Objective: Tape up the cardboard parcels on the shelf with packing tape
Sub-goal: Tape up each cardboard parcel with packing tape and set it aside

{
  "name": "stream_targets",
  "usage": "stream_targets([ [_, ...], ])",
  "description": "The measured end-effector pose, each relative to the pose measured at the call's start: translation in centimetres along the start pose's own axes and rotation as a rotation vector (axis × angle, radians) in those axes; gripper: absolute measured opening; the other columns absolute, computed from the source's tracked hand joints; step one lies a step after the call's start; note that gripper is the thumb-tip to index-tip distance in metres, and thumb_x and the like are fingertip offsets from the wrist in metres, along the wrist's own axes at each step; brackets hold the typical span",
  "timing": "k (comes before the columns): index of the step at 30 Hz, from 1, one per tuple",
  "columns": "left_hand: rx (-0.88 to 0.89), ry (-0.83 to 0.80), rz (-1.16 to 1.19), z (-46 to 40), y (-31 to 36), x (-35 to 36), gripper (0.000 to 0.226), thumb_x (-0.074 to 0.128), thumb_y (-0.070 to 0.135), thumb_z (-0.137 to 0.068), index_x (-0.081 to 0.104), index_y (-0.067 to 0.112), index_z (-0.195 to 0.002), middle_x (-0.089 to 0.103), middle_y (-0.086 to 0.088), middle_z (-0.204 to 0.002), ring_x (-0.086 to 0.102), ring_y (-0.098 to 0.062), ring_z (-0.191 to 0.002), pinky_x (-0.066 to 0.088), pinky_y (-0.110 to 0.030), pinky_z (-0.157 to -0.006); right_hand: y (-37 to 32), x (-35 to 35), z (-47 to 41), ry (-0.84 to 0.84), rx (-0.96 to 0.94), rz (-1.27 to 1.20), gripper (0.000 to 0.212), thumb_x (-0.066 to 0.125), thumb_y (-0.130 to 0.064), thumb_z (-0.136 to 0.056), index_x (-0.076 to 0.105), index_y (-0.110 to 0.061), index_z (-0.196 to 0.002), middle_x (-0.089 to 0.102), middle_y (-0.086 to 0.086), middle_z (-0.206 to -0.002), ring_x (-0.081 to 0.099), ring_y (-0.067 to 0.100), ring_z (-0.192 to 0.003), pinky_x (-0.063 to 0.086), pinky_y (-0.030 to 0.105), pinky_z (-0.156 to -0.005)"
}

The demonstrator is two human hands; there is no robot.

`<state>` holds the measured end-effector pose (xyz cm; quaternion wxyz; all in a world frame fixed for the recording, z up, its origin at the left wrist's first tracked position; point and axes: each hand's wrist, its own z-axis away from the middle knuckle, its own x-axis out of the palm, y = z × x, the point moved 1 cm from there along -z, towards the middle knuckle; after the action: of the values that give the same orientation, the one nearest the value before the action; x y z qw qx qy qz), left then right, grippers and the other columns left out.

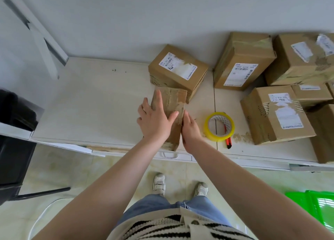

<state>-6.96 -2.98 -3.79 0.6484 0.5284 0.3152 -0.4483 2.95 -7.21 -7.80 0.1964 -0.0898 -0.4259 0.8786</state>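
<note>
Head view shows both hands on a small parcel (169, 109) at the desk (90, 104) front edge: left hand (155, 118) flat on top, fingers straight; right hand (190, 129) against its side, fingers hidden. Tape roll (219, 126) lies just right, covering part of a cutter (228, 143); labelled boxes (178, 71) behind, some cut off.

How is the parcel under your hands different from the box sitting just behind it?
The small parcel shows no label on its top, while the box behind carries a white, partly torn shipping label. The small parcel looks slimmer and more worn, with creased tape; the box behind is bulkier. The left hand presses flat on the small parcel and the right hand touches its side; nobody touches the box behind. Both are brown cardboard on the same shelf.
</note>
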Motion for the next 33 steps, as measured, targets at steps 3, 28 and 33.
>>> stream_targets([
  [3, -0.056, -0.086, 0.162, -0.4, 0.7, 0.1, 0.089, 0.053, 0.057, -0.093, -0.005, 0.035, -0.157, 0.007, -0.013, -0.161, 0.038, -0.038, -0.137, 0.043, -0.049, -0.099, -0.5, -0.6, 0.0, -0.014, 0.017, -0.048, 0.058, 0.04, -0.066, -0.091, 0.059, -0.03, -0.133, 0.065, -0.002, -0.125, 0.059, 0.019, -0.117, 0.047, 0.044, -0.105],
  [28, 0.031, 0.096, 0.088, -0.1, 0.7, 0.3, 0.082, 0.052, 0.06, -0.092, 0.014, 0.029, -0.157, 0.028, -0.012, -0.157, 0.037, -0.034, -0.136, 0.037, -0.044, -0.107, 0.2, -7.7, -0.4, 0.369, -0.484, 0.858, 0.032, 0.046, -0.039, -0.1, 0.058, -0.012, -0.11, 0.059, 0.006, -0.107, 0.053, 0.029, -0.104, 0.037, 0.036, -0.085],
  [33, 0.097, 0.136, 0.028, 0.1, 0.9, 0.6, 0.077, 0.053, 0.059, -0.092, 0.023, 0.026, -0.155, 0.025, -0.014, -0.159, 0.038, -0.035, -0.136, 0.026, -0.044, -0.114, 1.7, -10.6, -1.3, 0.259, -0.334, 1.293, 0.043, 0.061, -0.039, -0.093, 0.04, -0.011, -0.119, 0.068, 0.007, -0.097, 0.064, 0.032, -0.092, 0.042, 0.039, -0.089],
])
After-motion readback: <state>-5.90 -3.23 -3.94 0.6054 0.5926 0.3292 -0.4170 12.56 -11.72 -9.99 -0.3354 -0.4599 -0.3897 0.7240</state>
